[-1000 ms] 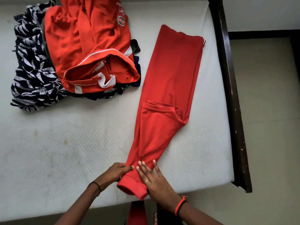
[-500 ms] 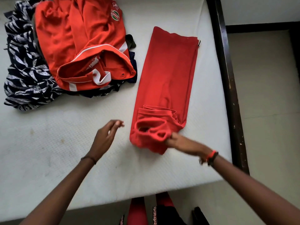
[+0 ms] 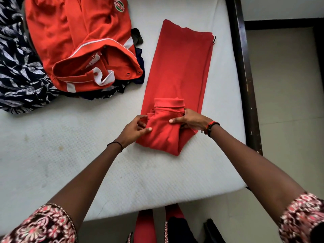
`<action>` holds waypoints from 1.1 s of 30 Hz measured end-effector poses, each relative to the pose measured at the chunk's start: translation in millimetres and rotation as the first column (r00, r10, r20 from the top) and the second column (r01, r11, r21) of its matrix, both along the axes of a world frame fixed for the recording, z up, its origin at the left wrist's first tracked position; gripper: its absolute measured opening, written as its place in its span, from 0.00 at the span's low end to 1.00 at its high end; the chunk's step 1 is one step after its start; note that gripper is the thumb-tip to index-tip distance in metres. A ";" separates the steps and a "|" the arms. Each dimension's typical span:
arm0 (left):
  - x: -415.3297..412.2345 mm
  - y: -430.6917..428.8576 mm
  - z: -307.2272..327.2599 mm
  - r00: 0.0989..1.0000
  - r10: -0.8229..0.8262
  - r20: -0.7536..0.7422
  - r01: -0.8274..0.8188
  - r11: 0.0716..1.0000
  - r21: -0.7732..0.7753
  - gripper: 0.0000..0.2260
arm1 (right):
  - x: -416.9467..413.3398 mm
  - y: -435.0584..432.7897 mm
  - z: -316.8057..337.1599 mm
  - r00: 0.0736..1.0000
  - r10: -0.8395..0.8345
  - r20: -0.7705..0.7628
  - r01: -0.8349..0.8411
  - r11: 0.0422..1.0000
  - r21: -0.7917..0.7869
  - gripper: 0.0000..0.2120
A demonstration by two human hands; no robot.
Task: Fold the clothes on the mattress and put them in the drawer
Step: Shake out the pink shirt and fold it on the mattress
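Red trousers lie lengthwise on the white mattress, their lower legs folded up over the middle, with the cuff band lying across. My right hand grips the right edge of the folded part, thumb on top and fingers tucked under the cloth. My left hand pinches the fold's left edge between thumb and curled fingers. An orange-red shirt with white stripes and a badge lies crumpled at the back left, on top of a dark leaf-print garment.
A dark wooden bed frame runs along the mattress's right side, with pale floor beyond. The mattress's near edge is close to my body. More dark cloth peeks from under the orange-red shirt.
The trouser legs were lifted from the mattress's near edge and folded up over the middle. Both hands moved forward with them and now hold the fold's two sides.
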State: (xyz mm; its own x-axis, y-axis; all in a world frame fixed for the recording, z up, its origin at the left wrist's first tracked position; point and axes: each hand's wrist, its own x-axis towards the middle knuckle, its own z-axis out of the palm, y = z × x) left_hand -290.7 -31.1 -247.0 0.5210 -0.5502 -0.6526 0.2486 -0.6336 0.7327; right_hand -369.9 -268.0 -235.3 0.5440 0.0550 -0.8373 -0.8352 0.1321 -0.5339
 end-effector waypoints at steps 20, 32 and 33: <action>-34.8 12.7 -19.6 0.058 -0.695 0.717 0.598 0.599 0.532 0.33 | -89.7 87.8 -21.4 0.608 0.762 -0.221 -0.402 0.055 -0.914 0.47; -22.6 11.5 13.5 0.284 -0.756 0.590 0.748 0.560 0.358 0.33 | -83.7 89.1 8.5 0.576 0.809 -0.116 -0.557 0.285 -0.780 0.39; -22.2 12.8 20.2 0.320 -0.763 0.562 0.766 0.557 0.321 0.34 | -82.1 85.4 15.6 0.556 0.825 -0.100 -0.603 0.317 -0.732 0.40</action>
State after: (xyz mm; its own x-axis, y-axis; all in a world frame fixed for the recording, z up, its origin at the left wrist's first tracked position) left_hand -312.9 -18.3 -226.8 0.1089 -0.9178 -0.3817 -0.8144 -0.3026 0.4952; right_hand -452.0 -182.7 -219.7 0.7483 0.0755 -0.6590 -0.2382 -0.8967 -0.3731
